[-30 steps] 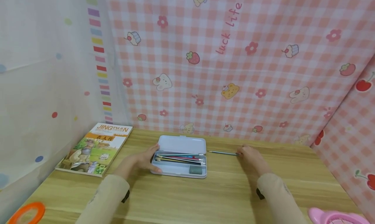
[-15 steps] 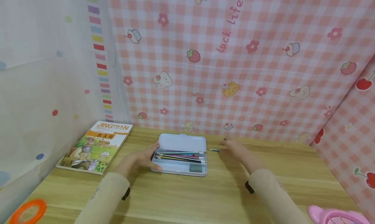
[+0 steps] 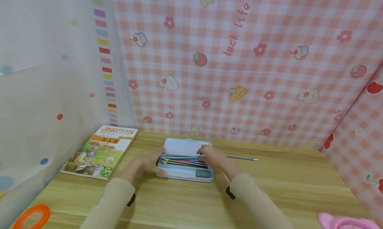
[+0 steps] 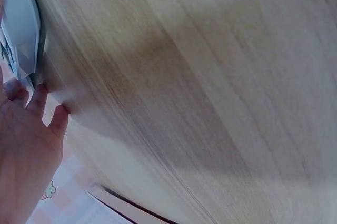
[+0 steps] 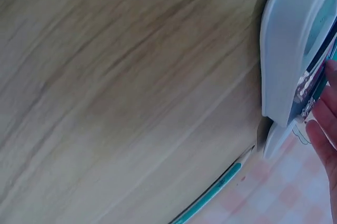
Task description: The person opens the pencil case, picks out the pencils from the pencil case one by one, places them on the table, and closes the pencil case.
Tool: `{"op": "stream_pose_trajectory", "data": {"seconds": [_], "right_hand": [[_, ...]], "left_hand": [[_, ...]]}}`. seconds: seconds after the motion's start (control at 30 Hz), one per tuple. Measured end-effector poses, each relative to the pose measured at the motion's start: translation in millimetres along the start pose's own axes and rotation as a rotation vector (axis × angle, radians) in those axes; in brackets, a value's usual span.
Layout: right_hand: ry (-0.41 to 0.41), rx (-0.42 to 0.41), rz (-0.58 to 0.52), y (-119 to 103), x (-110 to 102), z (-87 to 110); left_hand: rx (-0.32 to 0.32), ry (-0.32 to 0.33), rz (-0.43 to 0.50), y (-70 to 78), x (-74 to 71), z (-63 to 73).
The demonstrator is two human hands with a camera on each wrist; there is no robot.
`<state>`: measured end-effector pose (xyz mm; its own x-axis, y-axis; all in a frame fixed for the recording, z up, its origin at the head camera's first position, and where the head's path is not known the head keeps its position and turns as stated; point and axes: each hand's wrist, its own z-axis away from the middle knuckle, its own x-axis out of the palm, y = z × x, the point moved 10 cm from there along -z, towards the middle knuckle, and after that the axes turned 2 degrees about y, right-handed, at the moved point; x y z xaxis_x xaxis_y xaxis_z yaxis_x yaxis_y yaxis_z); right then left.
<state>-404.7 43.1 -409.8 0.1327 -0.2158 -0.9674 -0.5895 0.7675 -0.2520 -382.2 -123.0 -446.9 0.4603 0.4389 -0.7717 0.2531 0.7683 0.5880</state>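
A white pencil case (image 3: 179, 176) lies with its lid (image 3: 181, 145) raised on the wooden table. Several pencils (image 3: 179, 162) and a grey-green block (image 3: 203, 173) are inside. My left hand (image 3: 149, 162) holds the case's left end, thumb at the front, fingers toward the back. Over the right end of the pencils is my right hand (image 3: 213, 156), its fingers bent and spaced apart. In the right wrist view its thumb tip (image 5: 331, 70) is at the pencils; whether it pinches one is unclear. A teal pencil (image 3: 243, 158) lies outside the case, partly hidden behind my right hand.
A book (image 3: 100, 152) with an illustrated cover lies at the left. Near the front left corner is an orange ring (image 3: 33, 217). Part of a pink object (image 3: 344, 221) shows at the front right. Checked cloth (image 3: 233, 69) hangs behind the table.
My right hand has moved left, from the teal pencil's far end to above the pencil case. That pencil stays on the table. My left hand keeps its place on the case.
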Motion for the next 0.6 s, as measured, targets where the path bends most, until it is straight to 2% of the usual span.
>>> {"op": "stream_pose_trajectory", "data": {"seconds": [0.17,0.47,0.6], "right_hand": [[0.019,-0.017,0.010,-4.4,1.7,-1.6],[0.064,-0.070,0.211,-8.7,1.6,-0.3],[0.092,-0.051,0.223,-2.8,-6.7,6.3]], "left_hand": [[0.001,0.004,0.009,0.4,0.1,0.0],[-0.013,0.002,0.018,0.4,-0.1,0.6],[-0.014,-0.002,0.021,-0.7,0.5,0.2]]}}
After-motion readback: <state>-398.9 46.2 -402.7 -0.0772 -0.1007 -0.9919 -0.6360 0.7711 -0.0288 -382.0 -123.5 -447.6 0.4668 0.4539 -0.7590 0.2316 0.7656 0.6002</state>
